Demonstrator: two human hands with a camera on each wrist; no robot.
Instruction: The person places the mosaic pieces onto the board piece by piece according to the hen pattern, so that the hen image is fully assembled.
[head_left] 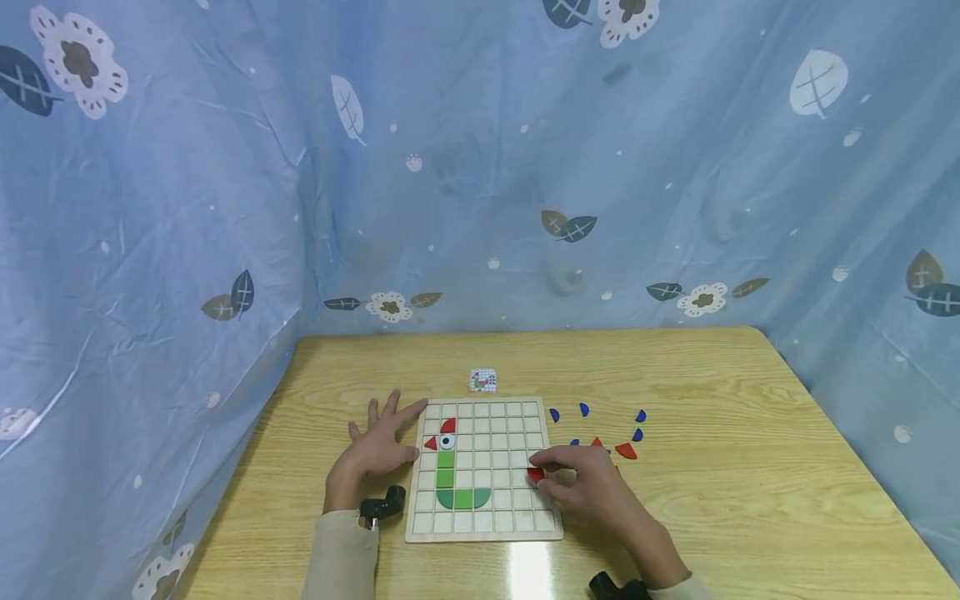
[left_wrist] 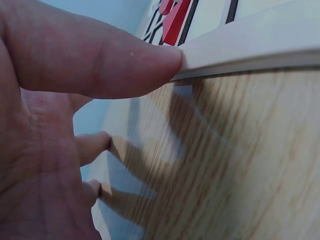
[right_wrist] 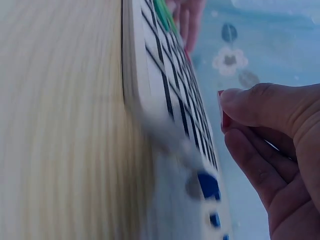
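A wooden grid board (head_left: 504, 522) lies on the table. On its left side, green pieces (head_left: 446, 477) form an L, topped by a white eye piece (head_left: 447, 442), a red quarter-round piece (head_left: 448, 426) and a small red triangular piece (head_left: 431, 443). My left hand (head_left: 378, 446) has its fingers spread, and its thumb touches the board's left edge in the left wrist view. Over the board's right side, my right hand (head_left: 588, 483) pinches a red piece (right_wrist: 224, 117) between thumb and fingers. The right wrist view shows that piece held off the board; its full shape is partly hidden.
Right of the board lie several blue half-round pieces (head_left: 584, 409) and red pieces (head_left: 626, 451), some partly hidden behind my right hand. A small picture card (head_left: 483, 380) lies beyond the board. A blue patterned cloth (head_left: 480, 167) hangs behind the wooden table (head_left: 720, 467).
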